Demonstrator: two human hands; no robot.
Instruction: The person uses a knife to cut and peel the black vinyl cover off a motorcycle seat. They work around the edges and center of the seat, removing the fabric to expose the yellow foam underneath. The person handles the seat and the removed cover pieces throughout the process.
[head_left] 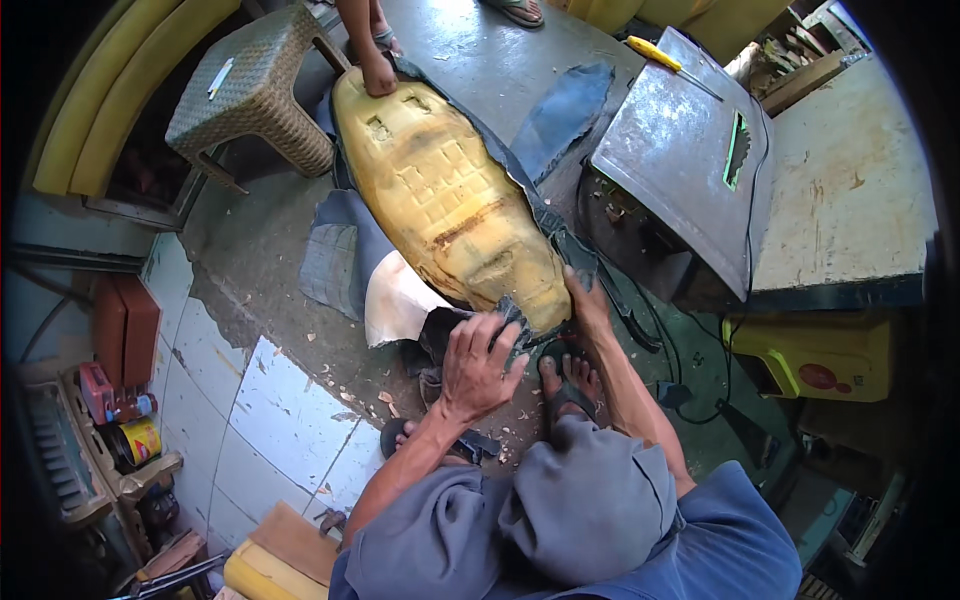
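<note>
A long yellow foam seat (440, 185), shaped like a motorcycle seat, lies slantwise on the floor, its worn face up with shallow grid marks. Dark cover material (545, 215) runs under and along its right edge. At the near end, my left hand (483, 362) is closed on a bunched dark flap of the cover; its fingertips are partly hidden. My right hand (590, 305) grips the near right edge of the seat, the thumb against the foam and the fingers beside the cover. Another person's hand (379, 75) presses on the far end.
A woven-pattern stool (250, 95) stands at the far left. On the right, a metal-topped table (680, 140) carries a yellow-handled screwdriver (670, 65). Blue-grey sheet pieces (565, 115) and a pale piece (397, 297) lie around the seat. Cables (665, 330) trail near a yellow case (830, 355).
</note>
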